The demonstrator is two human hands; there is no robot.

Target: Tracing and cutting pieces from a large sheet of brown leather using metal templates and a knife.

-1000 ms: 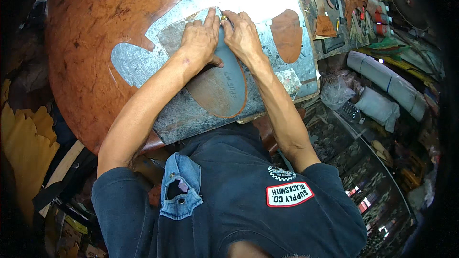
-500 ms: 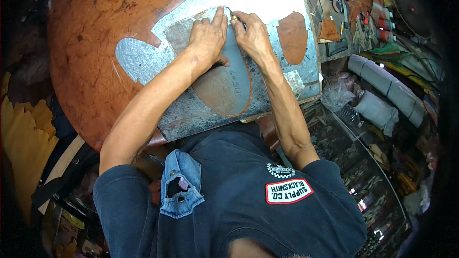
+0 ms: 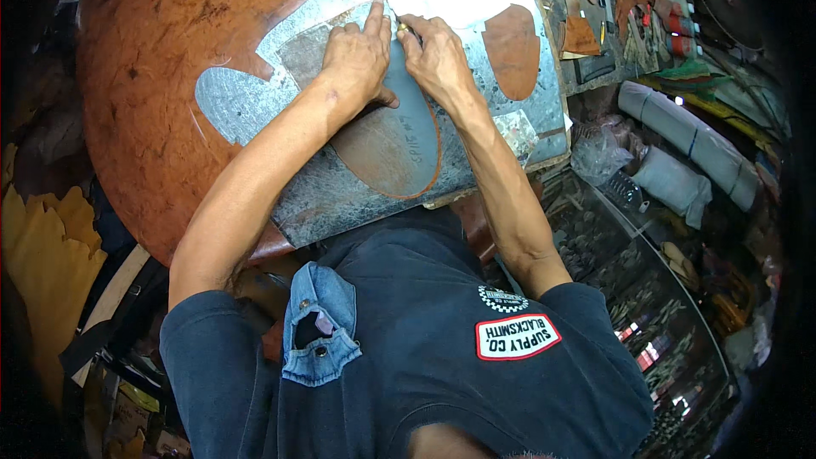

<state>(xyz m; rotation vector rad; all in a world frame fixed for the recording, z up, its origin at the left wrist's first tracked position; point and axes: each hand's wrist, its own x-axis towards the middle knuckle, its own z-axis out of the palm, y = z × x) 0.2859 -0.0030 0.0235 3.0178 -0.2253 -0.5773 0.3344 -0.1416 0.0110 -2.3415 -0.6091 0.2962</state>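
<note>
The left hand (image 3: pixel 353 59) was laid palm down and open over the far part of a long, round-ended grey-and-brown template (image 3: pixel 382 149), with the index finger stretched toward its far end and the thumb spread to the right. In the right hand (image 3: pixel 435 55) a small tool with a brass-coloured part (image 3: pixel 402 27) was gripped between thumb and curled fingers, just beside the template's far right edge; its tip could not be clearly made out. Below the template, a narrow rim of brown leather (image 3: pixel 439 153) was exposed along the right side and the near curve. Both layers were supported by a scuffed grey metal sheet (image 3: pixel 314 204), in front of the torso. To the left, much of the table was covered by a large, mottled brown hide (image 3: pixel 161 93), its right edge cut into curves. To the right of the right hand, a smaller round-ended brown leather piece (image 3: pixel 514 55) was set down, well apart from the template. Beyond the table's right edge, white wrapped rolls (image 3: pixel 688 136) were stored near a clear plastic bag (image 3: pixel 599 157).
</note>
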